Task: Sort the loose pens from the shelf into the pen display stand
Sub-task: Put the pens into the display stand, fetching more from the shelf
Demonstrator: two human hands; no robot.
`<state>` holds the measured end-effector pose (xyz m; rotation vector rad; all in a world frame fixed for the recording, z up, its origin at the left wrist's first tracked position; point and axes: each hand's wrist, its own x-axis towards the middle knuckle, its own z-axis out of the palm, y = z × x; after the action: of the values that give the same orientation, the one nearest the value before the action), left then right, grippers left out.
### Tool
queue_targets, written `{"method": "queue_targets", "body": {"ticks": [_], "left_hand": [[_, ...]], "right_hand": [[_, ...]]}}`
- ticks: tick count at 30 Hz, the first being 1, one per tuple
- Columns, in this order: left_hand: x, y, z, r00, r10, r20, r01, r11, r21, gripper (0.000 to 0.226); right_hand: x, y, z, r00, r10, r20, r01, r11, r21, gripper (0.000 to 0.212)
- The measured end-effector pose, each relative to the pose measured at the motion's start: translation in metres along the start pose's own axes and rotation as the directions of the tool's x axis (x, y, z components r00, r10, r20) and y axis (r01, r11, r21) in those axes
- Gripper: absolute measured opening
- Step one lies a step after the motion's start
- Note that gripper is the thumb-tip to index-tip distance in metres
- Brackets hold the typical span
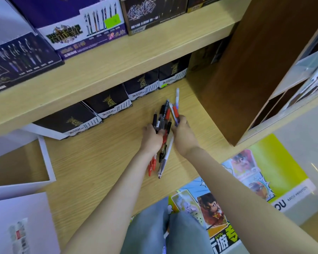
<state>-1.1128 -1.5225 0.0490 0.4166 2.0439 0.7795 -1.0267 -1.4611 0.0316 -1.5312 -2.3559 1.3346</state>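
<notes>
Loose pens (162, 116) lie bunched on the lower shelf (99, 162), in front of the black boxes (110, 105). Left hand (151, 139): grip curled round the bunch. Right hand (184, 137): grip pinching its right-side pens.

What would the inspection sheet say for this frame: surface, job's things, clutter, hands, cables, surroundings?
Surface: wooden shelf, with the pens lying on it.
Job's things: pens, red, black and white, bunched between both hands; the display stand cannot be identified.
Clutter: open white box at the left.
Hands: left hand and right hand both grip the pens.
Cables: nothing seen.
Surroundings: black boxes in a row behind the pens; purple boxes on the shelf above; brown divider at the right.
</notes>
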Motion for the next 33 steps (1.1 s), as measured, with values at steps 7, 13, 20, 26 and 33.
{"method": "queue_targets", "body": {"ticks": [7,13,20,26,33], "left_hand": [[-0.006,-0.010,-0.011,0.997,-0.035,0.069,0.043,0.991,-0.124,0.040],[-0.015,-0.018,-0.027,0.997,-0.059,0.047,0.069,0.966,-0.249,0.062],[-0.016,-0.020,-0.032,0.996,-0.039,0.076,0.060,0.953,-0.295,0.060],[-0.030,-0.011,-0.021,0.992,0.023,0.122,0.033,0.897,-0.441,0.014],[-0.041,0.002,0.011,0.988,0.022,0.153,0.081,0.767,-0.636,0.015]], "right_hand": [[0.003,-0.002,-0.016,0.988,0.043,-0.147,-0.048,0.998,-0.030,0.027],[0.026,-0.010,-0.019,0.992,0.071,-0.100,-0.075,0.996,-0.047,0.042],[0.031,-0.013,-0.018,0.983,0.182,-0.035,-0.185,0.962,-0.199,0.037],[0.001,-0.002,-0.040,0.990,0.135,0.030,-0.136,0.990,0.027,0.020],[-0.070,0.024,-0.050,0.999,-0.001,0.049,-0.014,0.954,0.300,0.019]]}}
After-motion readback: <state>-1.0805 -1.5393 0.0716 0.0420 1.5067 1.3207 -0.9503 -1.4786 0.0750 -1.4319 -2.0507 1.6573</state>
